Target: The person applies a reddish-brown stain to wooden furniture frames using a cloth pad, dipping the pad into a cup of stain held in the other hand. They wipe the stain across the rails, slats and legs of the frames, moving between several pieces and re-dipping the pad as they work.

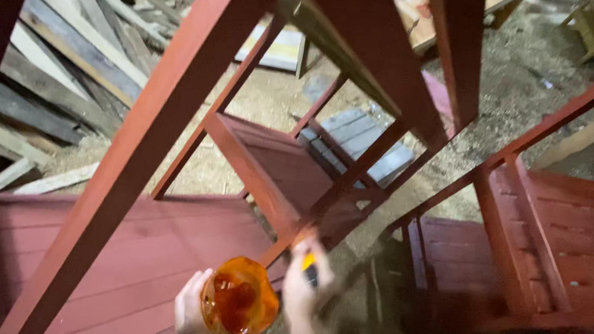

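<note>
Left hand (190, 315) grips orange container (239, 301); right hand (305, 276) holds brush (310, 266).

1. I have one view only, from the camera worn on the head, so nothing is shared with a second view.
2. It looks steeply down and forward, over the hands (245, 294) at the bottom edge.
3. The red wooden frame (190, 87) stands very near, its posts crossing the picture.
4. Farther off I see the sawdust floor (500, 88) and stacked planks (40, 31) at left.
</note>
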`<state>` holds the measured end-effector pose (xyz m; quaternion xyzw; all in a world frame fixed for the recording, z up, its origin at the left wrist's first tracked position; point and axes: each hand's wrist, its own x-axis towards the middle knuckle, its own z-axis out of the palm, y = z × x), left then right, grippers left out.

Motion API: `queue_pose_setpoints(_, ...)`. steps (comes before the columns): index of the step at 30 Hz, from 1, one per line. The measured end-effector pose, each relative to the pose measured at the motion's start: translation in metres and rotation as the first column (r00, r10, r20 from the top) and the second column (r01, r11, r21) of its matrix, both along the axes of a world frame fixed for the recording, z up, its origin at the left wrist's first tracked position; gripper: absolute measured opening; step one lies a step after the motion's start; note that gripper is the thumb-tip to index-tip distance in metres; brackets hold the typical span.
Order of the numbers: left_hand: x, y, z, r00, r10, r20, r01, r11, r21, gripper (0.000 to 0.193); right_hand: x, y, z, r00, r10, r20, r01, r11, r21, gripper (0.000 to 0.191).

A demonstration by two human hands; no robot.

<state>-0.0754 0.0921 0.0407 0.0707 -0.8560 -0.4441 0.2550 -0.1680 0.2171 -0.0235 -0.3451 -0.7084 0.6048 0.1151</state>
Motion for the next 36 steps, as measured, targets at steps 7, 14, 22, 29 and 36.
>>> queue_pose_setpoints(7,0.017,-0.02,-0.018,0.985,0.078,0.151,-0.069,0.996,-0.059,0.108,-0.026,0.028,0.001,0.999,-0.033,0.041,0.03,0.997,0.072,0.028)
queue_pose_setpoints(14,0.002,-0.023,-0.042,0.998,0.056,0.003,-0.056,0.995,-0.08,0.101,-0.013,0.001,-0.031,0.931,-0.228,-0.285,0.195,0.971,-0.139,0.022)
queue_pose_setpoints(22,0.014,-0.032,-0.055,0.997,0.034,-0.076,-0.048,0.981,-0.188,0.102,-0.009,0.023,-0.077,0.992,-0.092,-0.081,0.092,0.996,-0.004,0.024)
queue_pose_setpoints(29,0.022,-0.042,-0.06,0.987,0.11,0.121,-0.1,0.992,-0.083,0.107,0.005,-0.01,-0.083,0.889,-0.335,-0.313,0.241,0.922,-0.302,0.015)
queue_pose_setpoints(36,0.03,-0.046,-0.074,0.983,0.12,0.141,-0.107,0.989,-0.098,0.108,0.058,-0.063,-0.128,0.98,-0.163,-0.112,0.124,0.947,-0.296,0.011)
